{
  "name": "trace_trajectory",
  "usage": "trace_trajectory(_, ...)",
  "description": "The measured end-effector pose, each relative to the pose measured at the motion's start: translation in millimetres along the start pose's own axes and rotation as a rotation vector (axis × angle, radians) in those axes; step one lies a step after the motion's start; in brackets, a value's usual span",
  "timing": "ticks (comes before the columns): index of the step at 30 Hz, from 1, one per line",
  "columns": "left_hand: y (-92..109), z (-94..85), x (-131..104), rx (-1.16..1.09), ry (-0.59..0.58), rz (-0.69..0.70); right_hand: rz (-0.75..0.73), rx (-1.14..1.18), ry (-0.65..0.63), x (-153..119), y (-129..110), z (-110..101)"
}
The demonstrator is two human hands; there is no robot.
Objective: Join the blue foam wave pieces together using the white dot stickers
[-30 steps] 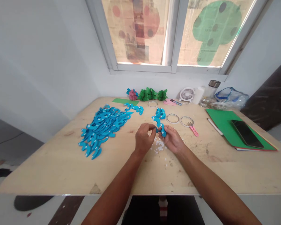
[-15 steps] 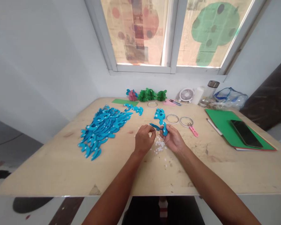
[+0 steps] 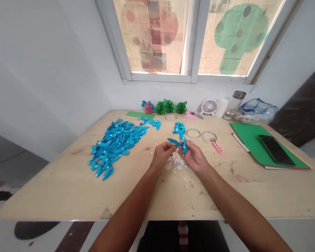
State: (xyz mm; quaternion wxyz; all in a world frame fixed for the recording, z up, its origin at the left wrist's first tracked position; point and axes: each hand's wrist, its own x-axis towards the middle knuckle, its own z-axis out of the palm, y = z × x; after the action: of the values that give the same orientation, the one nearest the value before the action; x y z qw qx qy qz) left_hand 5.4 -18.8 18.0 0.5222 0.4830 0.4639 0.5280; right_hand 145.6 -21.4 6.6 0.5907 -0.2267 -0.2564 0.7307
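A curved blue paper cutout (image 3: 184, 145) with white patches is gripped between the thumb and fingers of my right hand (image 3: 194, 156). Its darker blue pointed part (image 3: 174, 141) reaches left to my left hand (image 3: 162, 153), whose thumb and fingertips are pinched at its lower edge. Whether this is one piece or two overlapping ones I cannot tell. Just beyond my hands lies a small group of blue cutouts (image 3: 179, 128). Small white paper scraps (image 3: 177, 164) are scattered on the table below my fingers. To the left spreads a large heap of blue cutouts (image 3: 115, 140).
Metal rings (image 3: 193, 133) and pink-handled snips (image 3: 216, 146) lie right of my hands. Farther right, a phone (image 3: 276, 149) rests on green sheets (image 3: 248, 140) beside a pen (image 3: 240, 142). Green paper shapes (image 3: 169, 106), a fan (image 3: 209, 106) and a bottle (image 3: 234, 104) line the back.
My left hand has shifted slightly, its fingers moving right and onto the blue cutout. The pointed part has turned to show more of its flat side. My right hand stays in place.
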Motion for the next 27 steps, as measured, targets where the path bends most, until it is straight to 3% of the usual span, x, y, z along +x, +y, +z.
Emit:
trace_trajectory(14, -4.1, -1.6, 6.8, -0.172, 0.124, -0.056, -0.032, -0.211, 0.051, 0.9, 6.0, 1.5)
trace_trajectory(27, 1.4, 0.7, 4.2, -0.143, 0.206, 0.048, -0.034, -0.281, 0.116, 1.8, 9.4, 1.5)
